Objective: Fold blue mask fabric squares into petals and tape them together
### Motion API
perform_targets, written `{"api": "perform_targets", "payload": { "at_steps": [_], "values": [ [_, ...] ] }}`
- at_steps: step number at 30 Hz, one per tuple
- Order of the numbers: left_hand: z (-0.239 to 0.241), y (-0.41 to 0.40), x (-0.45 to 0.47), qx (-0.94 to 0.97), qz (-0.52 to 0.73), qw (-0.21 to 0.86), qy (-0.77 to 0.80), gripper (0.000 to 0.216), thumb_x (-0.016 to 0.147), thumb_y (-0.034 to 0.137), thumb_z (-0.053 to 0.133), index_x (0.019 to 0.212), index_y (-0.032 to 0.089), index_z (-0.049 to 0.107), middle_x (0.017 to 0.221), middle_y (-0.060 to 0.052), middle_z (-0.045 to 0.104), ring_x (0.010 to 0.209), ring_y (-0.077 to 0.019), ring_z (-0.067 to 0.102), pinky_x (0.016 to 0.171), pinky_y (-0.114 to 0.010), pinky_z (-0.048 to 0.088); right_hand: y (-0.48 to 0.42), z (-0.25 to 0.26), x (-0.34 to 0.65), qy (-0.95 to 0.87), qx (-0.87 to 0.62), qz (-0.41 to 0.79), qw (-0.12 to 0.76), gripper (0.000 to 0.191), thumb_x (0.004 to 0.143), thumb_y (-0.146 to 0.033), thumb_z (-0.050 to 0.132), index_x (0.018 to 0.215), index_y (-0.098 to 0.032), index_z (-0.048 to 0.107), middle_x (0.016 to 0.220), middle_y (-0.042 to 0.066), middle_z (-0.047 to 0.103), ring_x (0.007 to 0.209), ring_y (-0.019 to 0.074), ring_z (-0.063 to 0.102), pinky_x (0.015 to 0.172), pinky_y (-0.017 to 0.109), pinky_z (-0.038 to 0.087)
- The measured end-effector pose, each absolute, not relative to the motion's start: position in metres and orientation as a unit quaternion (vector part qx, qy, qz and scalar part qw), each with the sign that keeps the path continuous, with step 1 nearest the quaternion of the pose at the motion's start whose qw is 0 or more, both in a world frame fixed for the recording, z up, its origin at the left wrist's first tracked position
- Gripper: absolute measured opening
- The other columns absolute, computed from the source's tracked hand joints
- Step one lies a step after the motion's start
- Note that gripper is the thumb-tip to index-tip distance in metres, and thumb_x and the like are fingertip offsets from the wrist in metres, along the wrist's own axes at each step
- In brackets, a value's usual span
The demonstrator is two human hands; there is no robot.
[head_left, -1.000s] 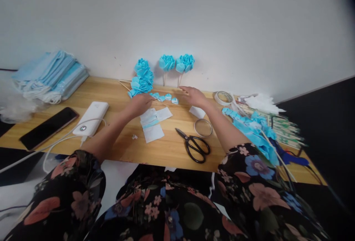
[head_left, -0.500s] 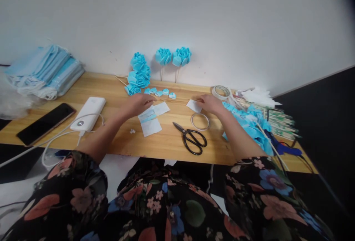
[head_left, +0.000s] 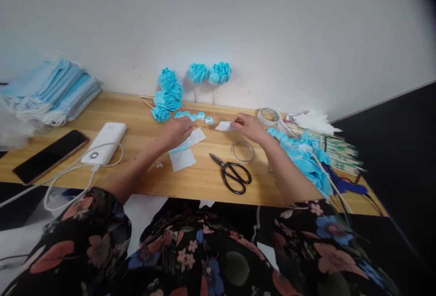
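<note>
Shifted left since the earlier frame, the white piece (head_left: 223, 126) lies toward the back edge of the surface (head_left: 194, 187), its end pinched by the right hand (head_left: 248, 127), apparently leaving most uncovered — it looks thin, tilted. The left hand (head_left: 177, 131) curls beside flat squares (head_left: 183, 160), grip unclear; scissors (head_left: 223, 165) lie nearer the front edge.

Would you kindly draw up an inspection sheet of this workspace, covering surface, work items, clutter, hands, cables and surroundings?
Surface: wooden table, small white scraps on it.
Work items: white piece, white squares, folded blue pieces, blue flowers, scissors.
Clutter: phone, power bank and mask stack at left.
Hands: right hand pinches the white piece; left hand is by the white squares, grip unclear.
Cables: white cable plugged into the power bank; dark cable at the blue tool.
Surroundings: pale wall behind, dark surface at right.
</note>
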State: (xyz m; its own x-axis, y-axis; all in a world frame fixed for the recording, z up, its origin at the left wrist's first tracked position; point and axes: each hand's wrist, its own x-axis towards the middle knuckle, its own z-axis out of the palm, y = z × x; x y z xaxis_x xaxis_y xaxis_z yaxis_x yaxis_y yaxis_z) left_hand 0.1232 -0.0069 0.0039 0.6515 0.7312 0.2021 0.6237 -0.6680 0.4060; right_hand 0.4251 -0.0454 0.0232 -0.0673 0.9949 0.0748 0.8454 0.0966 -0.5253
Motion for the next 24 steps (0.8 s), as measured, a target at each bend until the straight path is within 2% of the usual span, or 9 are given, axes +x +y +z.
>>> {"api": "perform_targets", "payload": {
  "at_steps": [3,7,9,12,15,20,24],
  "values": [
    [0.015,-0.009,0.137,0.855,0.265,0.230,0.383,0.039,0.095,0.035,0.052,0.123,0.016,0.072,0.115,-0.011,0.074,0.095,-0.0204,0.067,0.086,-0.033,0.052,-0.050,0.041,0.409,-0.708,-0.601,0.236,0.287,0.016,0.084,-0.028,0.059,0.090,-0.018,0.071,0.086,0.002,0.076,0.077,0.0176,0.065,0.068,0.026,0.045],
    [0.022,-0.013,0.158,0.789,0.310,0.378,0.371,0.053,0.085,0.042,0.067,0.131,0.016,0.066,0.128,-0.012,0.071,0.103,-0.0210,0.067,0.088,-0.033,0.052,-0.057,0.060,0.387,-0.716,-0.559,0.272,0.318,0.016,0.083,-0.031,0.060,0.087,-0.019,0.069,0.080,0.001,0.073,0.073,0.0158,0.062,0.066,0.025,0.043],
    [0.023,-0.015,0.166,0.744,0.329,0.450,0.368,0.055,0.080,0.044,0.071,0.126,0.014,0.067,0.120,-0.011,0.074,0.100,-0.0210,0.067,0.086,-0.032,0.053,-0.059,0.066,0.379,-0.719,-0.554,0.273,0.319,0.016,0.083,-0.031,0.059,0.086,-0.019,0.070,0.081,0.000,0.073,0.074,0.0157,0.063,0.068,0.026,0.044],
    [0.026,-0.017,0.173,0.664,0.358,0.531,0.385,0.045,0.077,0.051,0.070,0.101,0.013,0.072,0.092,-0.007,0.074,0.080,-0.0174,0.065,0.071,-0.028,0.050,-0.058,0.069,0.372,-0.716,-0.548,0.290,0.321,0.019,0.084,-0.032,0.058,0.087,-0.019,0.071,0.083,0.001,0.074,0.076,0.0160,0.063,0.070,0.026,0.046],
    [0.031,-0.019,0.175,0.615,0.397,0.546,0.407,0.040,0.075,0.053,0.068,0.081,0.014,0.068,0.075,-0.003,0.067,0.068,-0.0144,0.058,0.063,-0.027,0.045,-0.056,0.067,0.370,-0.702,-0.533,0.324,0.345,0.022,0.084,-0.034,0.059,0.089,-0.018,0.073,0.086,0.002,0.075,0.078,0.0165,0.064,0.072,0.027,0.047],
    [0.040,-0.024,0.175,0.585,0.425,0.554,0.412,0.037,0.074,0.052,0.068,0.076,0.015,0.065,0.069,-0.001,0.061,0.064,-0.0135,0.055,0.060,-0.026,0.043,-0.056,0.067,0.367,-0.668,-0.501,0.381,0.398,0.030,0.083,-0.039,0.063,0.100,-0.018,0.075,0.096,0.003,0.077,0.085,0.0171,0.066,0.079,0.030,0.050],
    [0.045,-0.025,0.176,0.577,0.446,0.556,0.399,0.039,0.071,0.054,0.070,0.070,0.016,0.062,0.064,0.000,0.058,0.059,-0.0116,0.051,0.056,-0.024,0.039,-0.055,0.067,0.361,-0.637,-0.494,0.409,0.428,0.030,0.079,-0.043,0.069,0.093,-0.017,0.074,0.087,0.003,0.073,0.079,0.0159,0.062,0.076,0.030,0.049]
  ]
}}
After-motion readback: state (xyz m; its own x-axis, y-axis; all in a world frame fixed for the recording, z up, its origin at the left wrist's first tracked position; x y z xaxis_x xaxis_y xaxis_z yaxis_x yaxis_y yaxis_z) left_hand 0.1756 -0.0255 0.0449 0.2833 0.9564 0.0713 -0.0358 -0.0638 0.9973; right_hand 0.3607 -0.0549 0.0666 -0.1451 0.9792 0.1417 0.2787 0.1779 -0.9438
